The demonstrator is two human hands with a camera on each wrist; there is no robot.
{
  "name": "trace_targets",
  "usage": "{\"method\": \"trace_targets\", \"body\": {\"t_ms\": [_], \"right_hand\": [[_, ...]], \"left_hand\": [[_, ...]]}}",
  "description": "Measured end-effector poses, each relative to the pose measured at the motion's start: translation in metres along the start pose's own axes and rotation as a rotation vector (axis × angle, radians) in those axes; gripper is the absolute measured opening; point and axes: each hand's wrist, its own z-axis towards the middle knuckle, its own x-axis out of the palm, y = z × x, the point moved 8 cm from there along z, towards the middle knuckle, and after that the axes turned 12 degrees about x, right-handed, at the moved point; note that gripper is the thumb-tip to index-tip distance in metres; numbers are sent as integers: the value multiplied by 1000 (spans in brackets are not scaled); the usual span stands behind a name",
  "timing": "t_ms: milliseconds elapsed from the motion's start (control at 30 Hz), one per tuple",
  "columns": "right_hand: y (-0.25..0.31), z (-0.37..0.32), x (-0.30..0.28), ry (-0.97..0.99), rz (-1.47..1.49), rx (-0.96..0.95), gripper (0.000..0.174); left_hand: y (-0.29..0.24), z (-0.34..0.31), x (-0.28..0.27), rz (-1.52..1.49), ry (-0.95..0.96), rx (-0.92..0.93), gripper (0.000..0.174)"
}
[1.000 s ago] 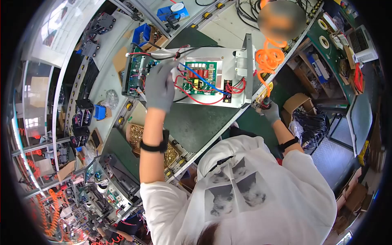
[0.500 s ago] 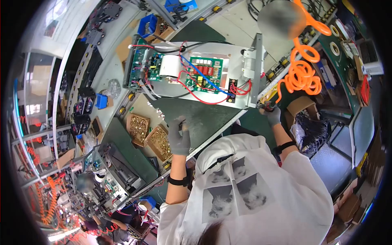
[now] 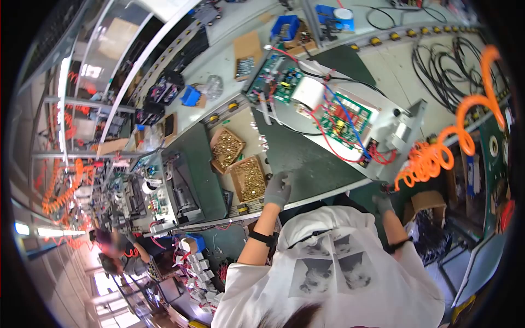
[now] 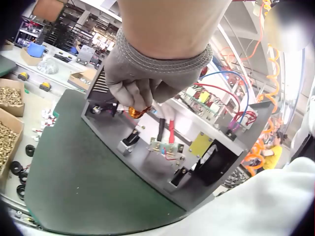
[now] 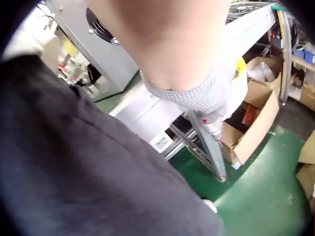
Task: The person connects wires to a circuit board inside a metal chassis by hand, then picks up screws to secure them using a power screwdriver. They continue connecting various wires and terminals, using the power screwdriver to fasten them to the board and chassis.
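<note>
My gloved left hand (image 3: 278, 188) is above the front edge of the green mat (image 3: 306, 158), beside a cardboard box of brass-coloured fasteners (image 3: 250, 177). In the left wrist view its fingers (image 4: 140, 96) are curled, with a copper-coloured coil (image 4: 138, 113) right at the fingertips; I cannot tell whether they hold it. Low beyond the table edge, my gloved right hand (image 3: 384, 203) grips a power screwdriver (image 3: 387, 188) on an orange coiled hose (image 3: 432, 164). The driver's metal nose (image 5: 214, 129) points downward. An open metal chassis (image 3: 402, 131) carries a green circuit board (image 3: 333, 131) and a white cylinder (image 3: 308, 92).
A second box of fasteners (image 3: 227, 148) stands left of the mat. Black rings (image 4: 19, 167) lie near the boxes. Black cables (image 3: 454, 71) spread behind the chassis. Beside the table's right side, an open carton (image 5: 256, 123) stands on the green floor.
My left hand has come away from over the chassis to the mat's front edge near the fastener boxes. The head view has turned left. My right hand stays low with the screwdriver.
</note>
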Motion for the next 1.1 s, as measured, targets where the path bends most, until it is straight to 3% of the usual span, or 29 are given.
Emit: {"method": "trace_targets", "body": {"t_ms": [33, 100, 133, 167, 233, 367, 500, 533, 633, 667, 733, 800, 833, 900, 933, 1000, 1100], "right_hand": [[12, -40, 11, 329, 62, 95, 34], [103, -157, -24, 139, -17, -546, 22], [142, -218, -45, -22, 14, -863, 22], [174, -274, -61, -193, 54, -1178, 21], [206, -339, -80, -713, 20, -1406, 28], [273, -364, -82, -812, 61, -1244, 50], [283, -345, -84, -950, -64, -1144, 41], [280, -339, -87, -991, -88, -1141, 38], [273, -329, -88, -975, -113, -1123, 36], [273, -329, -89, -1002, -149, -1100, 35], [274, -331, -90, -971, -159, -1051, 35], [275, -338, -86, -920, -29, -1009, 38], [277, -354, -78, -931, -34, -1003, 38], [286, -427, -51, -1464, -234, -1214, 42], [282, -445, -40, -1485, -144, -1366, 35], [280, -439, -15, -1108, -96, -1563, 28], [337, -447, 53, -405, -328, -1544, 25]], "left_hand": [[21, -2, 5, 2, -28, -11, 40], [69, -14, 21, 340, 91, -199, 56], [80, -19, 23, 363, 196, -376, 69], [89, -20, 25, 357, 186, -385, 69], [118, -22, 38, 346, 287, -494, 77], [124, -7, 45, 175, 329, -339, 78], [122, -2, 47, 347, 416, -373, 74], [103, 0, 33, 345, 506, -406, 63], [77, 39, 23, 380, 636, -311, 55], [52, 61, 4, 305, 524, -232, 49], [5, 102, -41, 280, -210, 165, 50], [-34, 121, -88, 10, -624, 393, 50], [-31, 130, -85, -1, -617, 397, 50], [-7, 152, -60, -321, -430, 234, 50], [-16, 146, -67, -467, -327, 175, 44], [-18, 131, -69, -592, -333, 159, 39], [-13, 120, -64, -863, -354, 165, 28]]}}
